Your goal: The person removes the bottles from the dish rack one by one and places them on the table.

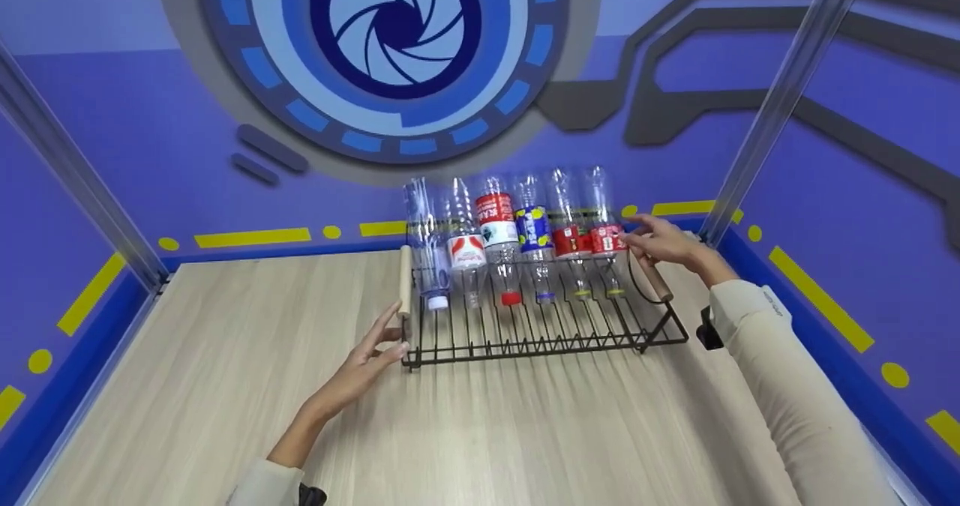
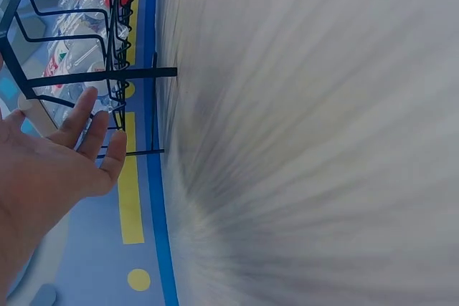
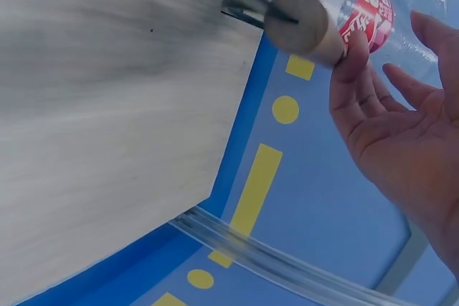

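A black wire rack (image 1: 525,350) with a wooden handle (image 1: 406,281) at its left and another (image 1: 656,279) at its right stands on the table. Several clear plastic bottles lie side by side in it, caps toward me; one has a blue label (image 1: 534,229), another a red cap (image 1: 511,298). At the rack's front left corner is my left hand (image 1: 364,363), fingers loosely extended beside the frame and handle. My right hand (image 1: 664,242) is at the right handle, fingertips against the wood (image 3: 326,48) and beside the rightmost, red-labelled bottle (image 3: 369,16). Neither hand grips around a handle.
The rack stands on a light wood-grain table (image 1: 247,326), near the blue patterned back wall (image 1: 480,146). Metal posts rise at the left and right back corners (image 1: 780,101). Blue side panels with yellow marks (image 1: 821,303) border the table.
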Demonstrator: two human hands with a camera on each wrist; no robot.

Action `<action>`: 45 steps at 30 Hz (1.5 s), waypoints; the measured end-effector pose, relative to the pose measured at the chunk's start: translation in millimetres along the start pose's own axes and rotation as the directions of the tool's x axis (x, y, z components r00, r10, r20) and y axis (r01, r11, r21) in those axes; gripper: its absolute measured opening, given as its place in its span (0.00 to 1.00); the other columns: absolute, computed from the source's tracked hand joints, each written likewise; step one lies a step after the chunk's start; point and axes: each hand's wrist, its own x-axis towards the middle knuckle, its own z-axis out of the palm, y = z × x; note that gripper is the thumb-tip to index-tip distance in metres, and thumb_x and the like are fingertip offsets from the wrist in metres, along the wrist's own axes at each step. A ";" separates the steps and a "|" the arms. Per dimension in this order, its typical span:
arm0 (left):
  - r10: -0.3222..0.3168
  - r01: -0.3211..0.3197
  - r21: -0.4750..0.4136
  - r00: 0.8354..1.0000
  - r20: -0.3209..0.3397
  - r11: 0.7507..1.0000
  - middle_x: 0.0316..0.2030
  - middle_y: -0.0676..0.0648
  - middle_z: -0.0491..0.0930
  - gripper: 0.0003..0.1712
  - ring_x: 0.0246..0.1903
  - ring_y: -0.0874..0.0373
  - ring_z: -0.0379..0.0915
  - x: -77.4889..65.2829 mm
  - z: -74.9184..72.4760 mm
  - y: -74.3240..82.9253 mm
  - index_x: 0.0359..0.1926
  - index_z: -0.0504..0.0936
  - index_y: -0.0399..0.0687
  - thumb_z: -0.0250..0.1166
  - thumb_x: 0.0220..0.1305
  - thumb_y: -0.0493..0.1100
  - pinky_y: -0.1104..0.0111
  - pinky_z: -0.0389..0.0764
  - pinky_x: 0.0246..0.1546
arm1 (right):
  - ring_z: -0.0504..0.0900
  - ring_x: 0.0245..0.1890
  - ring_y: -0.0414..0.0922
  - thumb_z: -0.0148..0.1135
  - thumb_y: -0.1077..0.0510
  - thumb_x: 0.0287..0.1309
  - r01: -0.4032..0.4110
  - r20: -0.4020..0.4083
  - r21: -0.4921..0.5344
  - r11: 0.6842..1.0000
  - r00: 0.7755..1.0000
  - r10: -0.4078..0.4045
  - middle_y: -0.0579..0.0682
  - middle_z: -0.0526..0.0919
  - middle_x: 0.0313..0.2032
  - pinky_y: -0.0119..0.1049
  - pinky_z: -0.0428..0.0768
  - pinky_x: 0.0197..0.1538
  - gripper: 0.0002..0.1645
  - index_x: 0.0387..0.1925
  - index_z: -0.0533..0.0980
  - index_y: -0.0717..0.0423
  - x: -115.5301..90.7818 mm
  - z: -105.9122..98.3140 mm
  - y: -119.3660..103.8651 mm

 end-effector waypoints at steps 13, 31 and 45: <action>-0.005 0.005 -0.016 1.000 -0.009 1.000 0.74 0.39 0.63 0.40 0.69 0.44 0.65 0.3 3.5 -2.7 0.82 0.46 0.68 0.55 0.78 0.51 0.49 0.72 0.62 | 0.65 0.68 0.73 0.60 0.52 0.70 -0.007 0.002 -0.231 0.973 1.000 0.008 0.82 0.63 0.67 0.62 0.66 0.71 0.48 0.73 0.50 0.81 19.6 8.5 -17.5; 0.005 -0.006 -0.036 1.000 -0.020 0.999 0.67 0.36 0.70 0.41 0.66 0.46 0.69 -0.7 3.8 -6.9 0.82 0.45 0.65 0.55 0.78 0.49 0.50 0.72 0.62 | 0.70 0.65 0.71 0.67 0.49 0.64 -0.177 -0.113 -0.260 0.949 0.982 0.152 0.76 0.70 0.63 0.62 0.68 0.70 0.52 0.74 0.55 0.76 28.1 24.3 -34.6; 0.002 -0.004 -0.044 1.000 -0.025 0.999 0.68 0.36 0.70 0.40 0.68 0.42 0.67 -0.2 5.3 -7.1 0.82 0.46 0.69 0.55 0.78 0.48 0.56 0.71 0.61 | 0.74 0.55 0.63 0.72 0.45 0.58 -0.275 -0.259 -0.219 0.936 0.942 0.216 0.68 0.75 0.56 0.53 0.75 0.56 0.44 0.65 0.67 0.69 25.1 30.5 -32.1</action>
